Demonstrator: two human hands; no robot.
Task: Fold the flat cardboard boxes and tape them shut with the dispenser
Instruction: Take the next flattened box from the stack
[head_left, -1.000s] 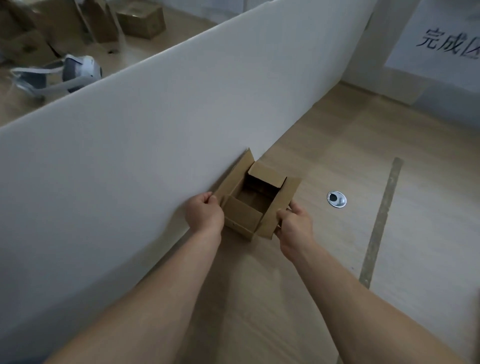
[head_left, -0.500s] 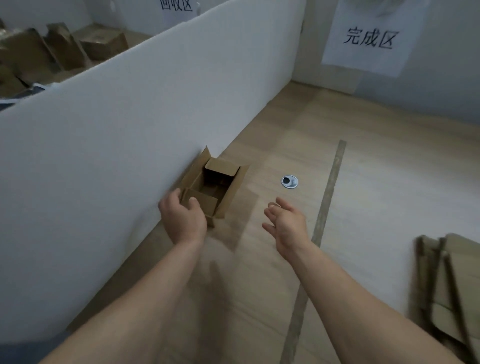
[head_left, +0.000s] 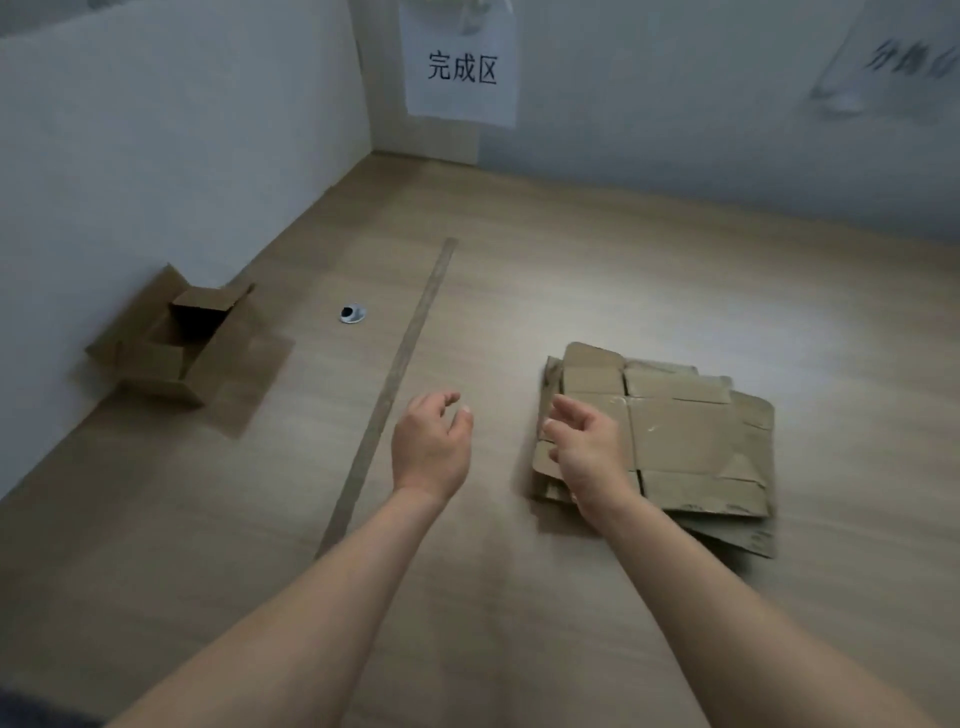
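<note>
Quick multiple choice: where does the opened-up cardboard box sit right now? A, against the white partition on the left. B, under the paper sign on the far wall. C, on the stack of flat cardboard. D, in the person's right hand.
A: the open box stands on the floor against the white partition, top flaps up, neither hand touching it.

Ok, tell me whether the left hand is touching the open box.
Apart. The head view shows the left hand hovering well clear of the open box, with bare table between.

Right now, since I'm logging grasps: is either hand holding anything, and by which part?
Nothing is held. The left hand hangs open over the table; the right hand hovers open over the stack of flat boxes.
</note>
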